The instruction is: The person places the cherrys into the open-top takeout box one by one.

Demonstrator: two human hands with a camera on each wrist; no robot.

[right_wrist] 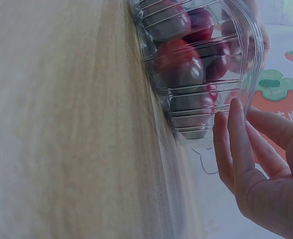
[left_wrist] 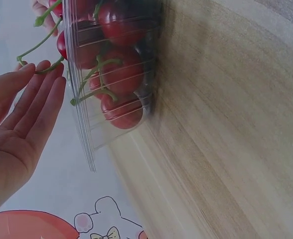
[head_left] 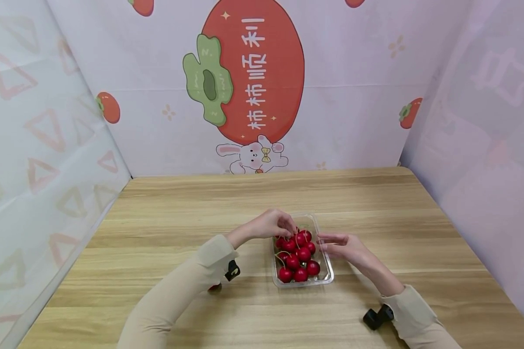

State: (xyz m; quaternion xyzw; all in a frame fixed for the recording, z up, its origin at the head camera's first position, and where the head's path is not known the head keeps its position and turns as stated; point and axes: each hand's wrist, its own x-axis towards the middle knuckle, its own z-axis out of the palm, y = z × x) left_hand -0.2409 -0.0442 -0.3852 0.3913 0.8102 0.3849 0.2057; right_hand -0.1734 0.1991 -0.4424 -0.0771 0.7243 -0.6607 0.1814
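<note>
A clear plastic container [head_left: 281, 282] filled with several red cherries [head_left: 303, 254] with green stems sits on the wooden table. Over its far left part, my left hand [head_left: 274, 224] reaches in from the side. In the left wrist view, the thumb and fingertips of that hand pinch a green cherry stem [left_wrist: 51, 67] above the rim. My right hand [head_left: 347, 248] is at the container's right side, fingers extended and fingertips right at the rim. From the right wrist view, its fingers [right_wrist: 240, 142] lie loosely spread beside the clear wall.
A dark red round thing [head_left: 215, 287] shows partly from under the left sleeve. Black wrist devices sit at the left cuff [head_left: 232, 270] and right cuff [head_left: 378, 317]. Printed cloth [head_left: 353, 126] stands behind and at both sides of the wooden table [head_left: 166, 208].
</note>
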